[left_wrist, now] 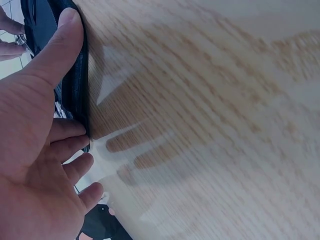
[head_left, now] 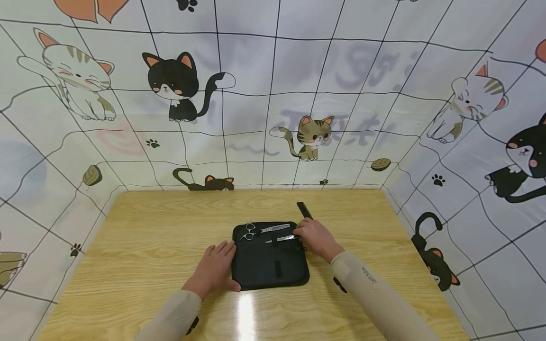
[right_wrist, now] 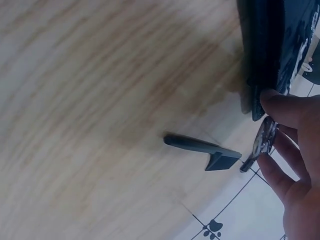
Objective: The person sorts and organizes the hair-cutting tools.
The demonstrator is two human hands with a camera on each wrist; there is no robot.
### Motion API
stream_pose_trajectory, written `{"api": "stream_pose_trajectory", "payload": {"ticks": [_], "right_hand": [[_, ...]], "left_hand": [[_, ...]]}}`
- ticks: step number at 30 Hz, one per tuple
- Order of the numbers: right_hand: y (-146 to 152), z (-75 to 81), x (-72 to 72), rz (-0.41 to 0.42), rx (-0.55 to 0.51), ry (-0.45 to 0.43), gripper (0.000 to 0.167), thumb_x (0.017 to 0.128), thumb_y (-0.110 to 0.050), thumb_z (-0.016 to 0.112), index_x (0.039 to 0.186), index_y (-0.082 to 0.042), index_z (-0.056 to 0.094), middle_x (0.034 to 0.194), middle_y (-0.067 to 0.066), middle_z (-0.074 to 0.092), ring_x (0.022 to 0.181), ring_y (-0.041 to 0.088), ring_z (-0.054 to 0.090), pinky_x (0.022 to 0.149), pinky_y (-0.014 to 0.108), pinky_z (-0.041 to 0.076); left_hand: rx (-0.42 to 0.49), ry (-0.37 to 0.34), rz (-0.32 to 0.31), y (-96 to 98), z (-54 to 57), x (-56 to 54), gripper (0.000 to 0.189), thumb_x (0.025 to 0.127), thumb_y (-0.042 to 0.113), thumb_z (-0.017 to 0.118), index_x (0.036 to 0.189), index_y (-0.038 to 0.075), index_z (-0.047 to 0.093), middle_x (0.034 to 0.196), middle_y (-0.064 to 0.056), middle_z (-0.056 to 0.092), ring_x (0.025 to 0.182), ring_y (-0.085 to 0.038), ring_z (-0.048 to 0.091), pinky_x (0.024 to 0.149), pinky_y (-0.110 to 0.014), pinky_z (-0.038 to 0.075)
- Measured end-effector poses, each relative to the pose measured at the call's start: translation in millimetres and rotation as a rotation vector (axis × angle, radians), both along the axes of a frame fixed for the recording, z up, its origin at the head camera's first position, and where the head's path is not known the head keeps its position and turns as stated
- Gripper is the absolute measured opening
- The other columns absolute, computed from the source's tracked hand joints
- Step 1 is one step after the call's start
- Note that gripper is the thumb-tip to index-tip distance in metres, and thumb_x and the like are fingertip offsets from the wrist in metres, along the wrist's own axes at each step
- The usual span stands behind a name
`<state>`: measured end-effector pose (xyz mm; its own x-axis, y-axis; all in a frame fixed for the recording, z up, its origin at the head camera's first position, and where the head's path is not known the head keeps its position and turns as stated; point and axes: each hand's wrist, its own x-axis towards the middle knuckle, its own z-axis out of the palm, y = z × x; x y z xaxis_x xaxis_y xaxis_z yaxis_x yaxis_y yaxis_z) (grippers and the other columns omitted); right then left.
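A black case (head_left: 260,265) lies open-faced on the table. Silver scissors (head_left: 275,228) with two finger rings are held along its upper part. Below them sits a second pair of scissors (head_left: 285,238), its blades pointing left and its handle end under my right hand (head_left: 316,239). In the right wrist view, my right fingers pinch the shiny finger rings (right_wrist: 265,137), and the thumb lies against the case edge. My left hand (head_left: 215,265) rests along the case's left side with fingers extended; its thumb (left_wrist: 67,37) lies over the rim in the left wrist view.
A flat black tool (right_wrist: 200,145) with a slim handle and wider end lies on the wooden table (head_left: 162,237), just beyond my right hand. White cloth walls (head_left: 256,104) printed with cats and grid lines stand around the table's back and sides.
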<state>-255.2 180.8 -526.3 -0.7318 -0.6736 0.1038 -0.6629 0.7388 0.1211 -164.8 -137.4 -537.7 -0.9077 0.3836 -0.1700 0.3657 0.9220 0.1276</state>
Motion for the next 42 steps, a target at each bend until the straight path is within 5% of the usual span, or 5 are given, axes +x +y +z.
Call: {"api": "stream_pose_trajectory", "payload": {"ticks": [14,22,42], "right_hand": [[-17.0,0.2,-5.1,0.005,-0.026,-0.189,0.016,0.087,-0.009,0.072,0.097,-0.019,0.077,0.1,-0.003,0.074,0.097,0.014,0.068,0.084,0.031,0.056],[-7.1,-1.8,-4.1,-0.037,-0.029,-0.173,0.014,0.085,-0.026,0.075,0.098,-0.022,0.077,0.099,-0.005,0.074,0.095,0.014,0.067,0.081,0.034,0.057],[-21.3,-16.9,-0.5,-0.035,-0.127,-0.119,0.02,0.086,-0.017,0.073,0.105,-0.021,0.077,0.107,-0.004,0.072,0.105,0.015,0.065,0.088,0.03,0.056]], "left_hand": [[0.025,-0.018,0.003,0.8,-0.7,0.4,0.111,0.064,0.067,0.078,0.147,0.003,0.041,0.155,-0.011,0.038,0.144,-0.031,0.035,0.117,-0.053,0.027],[0.02,-0.01,-0.001,-0.6,-0.5,1.0,0.111,0.063,0.067,0.078,0.146,0.003,0.042,0.155,-0.01,0.039,0.143,-0.031,0.036,0.116,-0.052,0.029],[0.029,-0.016,0.006,-2.5,-2.0,0.7,0.111,0.063,0.068,0.078,0.147,0.004,0.042,0.155,-0.01,0.039,0.143,-0.031,0.035,0.117,-0.052,0.028]]}}
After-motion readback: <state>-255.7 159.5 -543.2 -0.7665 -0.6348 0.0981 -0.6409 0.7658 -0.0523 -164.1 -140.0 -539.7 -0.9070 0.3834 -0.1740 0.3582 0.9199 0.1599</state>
